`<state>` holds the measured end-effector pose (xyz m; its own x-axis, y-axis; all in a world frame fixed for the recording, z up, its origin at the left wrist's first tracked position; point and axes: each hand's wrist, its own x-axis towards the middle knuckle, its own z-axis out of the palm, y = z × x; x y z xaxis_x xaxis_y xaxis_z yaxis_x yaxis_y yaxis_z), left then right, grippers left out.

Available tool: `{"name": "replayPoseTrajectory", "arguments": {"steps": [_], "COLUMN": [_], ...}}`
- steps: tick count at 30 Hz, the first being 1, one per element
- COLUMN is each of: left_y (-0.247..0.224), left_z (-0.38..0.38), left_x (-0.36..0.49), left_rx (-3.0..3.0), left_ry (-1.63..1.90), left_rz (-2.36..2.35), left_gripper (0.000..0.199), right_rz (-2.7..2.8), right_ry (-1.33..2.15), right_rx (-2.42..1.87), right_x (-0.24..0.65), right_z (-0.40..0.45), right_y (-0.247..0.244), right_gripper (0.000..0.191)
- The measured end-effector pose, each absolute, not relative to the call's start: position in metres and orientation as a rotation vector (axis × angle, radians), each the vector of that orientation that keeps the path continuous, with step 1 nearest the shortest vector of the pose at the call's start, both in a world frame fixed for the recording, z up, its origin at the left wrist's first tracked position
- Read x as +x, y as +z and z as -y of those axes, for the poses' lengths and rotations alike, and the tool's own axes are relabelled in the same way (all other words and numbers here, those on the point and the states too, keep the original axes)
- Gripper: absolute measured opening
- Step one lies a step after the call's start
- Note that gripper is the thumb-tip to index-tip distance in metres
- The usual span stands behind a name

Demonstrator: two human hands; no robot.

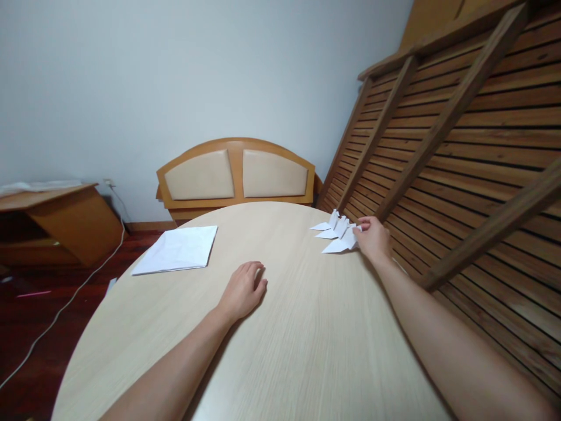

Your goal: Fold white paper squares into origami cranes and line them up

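Round pale wood-grain table (280, 362). By its far right edge: white pointed folded-paper figures (339, 229), tips leftward, long axes roughly crosswise. Right hand (370, 234) closer, at nearest figure's right end, fingers narrow; can't tell pinch from touch, contact hidden. Left hand (242, 290) mid-table, loosely curled, holding nothing.

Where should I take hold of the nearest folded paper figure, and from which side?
On the nearest folded paper figure, probably pinch the raised right end lightly, from the right, where the right hand is. Its pointed left end lies low, and the other two figures crowd its far side.
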<state>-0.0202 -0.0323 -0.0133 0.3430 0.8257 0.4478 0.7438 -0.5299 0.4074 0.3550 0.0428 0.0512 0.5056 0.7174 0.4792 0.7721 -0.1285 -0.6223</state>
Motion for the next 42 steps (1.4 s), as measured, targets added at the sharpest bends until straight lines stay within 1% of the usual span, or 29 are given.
{"name": "replayPoseTrajectory", "arguments": {"steps": [14, 18, 20, 22, 24, 26, 29, 31, 33, 36, 38, 42], "left_y": [-0.013, -0.013, -0.015, -0.016, -0.015, -0.012, -0.003, 0.002, 0.006, 0.005, 0.001, -0.003], "left_z": [0.029, 0.030, 0.030, 0.030, 0.030, 0.030, 0.028, 0.024, 0.018, 0.007, 0.001, -0.007], "left_x": [-0.020, -0.021, -0.021, -0.020, -0.021, -0.025, -0.043, -0.060, -0.078, -0.100, -0.108, -0.114], "left_rx": [2.469, 2.469, 2.463, 2.442, 2.406, 2.382, 2.399, 2.374, 2.358, 2.301, 2.297, 2.103], "left_ry": [0.933, 0.921, 0.916, 0.919, 0.915, 0.867, 0.692, 0.576, 0.514, 0.520, 0.506, 0.507], "left_rz": [-1.447, -1.445, -1.451, -1.467, -1.524, -1.645, -1.913, -2.089, -2.237, -2.411, -2.427, -2.579], "left_gripper": [0.023, 0.023, 0.025, 0.028, 0.032, 0.038, 0.047, 0.049, 0.049, 0.048, 0.047, 0.056], "right_rz": [1.243, 1.245, 1.255, 1.269, 1.294, 1.369, 1.526, 1.657, 1.806, 2.007, 2.109, 2.226], "right_ry": [-0.116, -0.116, -0.186, -0.320, -0.426, -0.441, -0.355, -0.253, -0.130, 0.021, 0.081, 0.165], "right_rx": [-1.949, -1.952, -1.920, -1.859, -1.788, -1.719, -1.666, -1.692, -1.722, -1.668, -1.614, -1.556], "right_x": [0.356, 0.356, 0.353, 0.345, 0.331, 0.310, 0.273, 0.248, 0.227, 0.210, 0.207, 0.214], "right_z": [-0.068, -0.065, -0.061, -0.055, -0.047, -0.039, -0.028, -0.021, -0.014, -0.005, 0.000, 0.001], "right_y": [0.033, 0.031, 0.031, 0.033, 0.035, 0.036, 0.031, 0.023, 0.013, -0.002, -0.009, -0.014], "right_gripper": [0.034, 0.043, 0.049, 0.051, 0.048, 0.044, 0.043, 0.042, 0.045, 0.050, 0.050, 0.052]}}
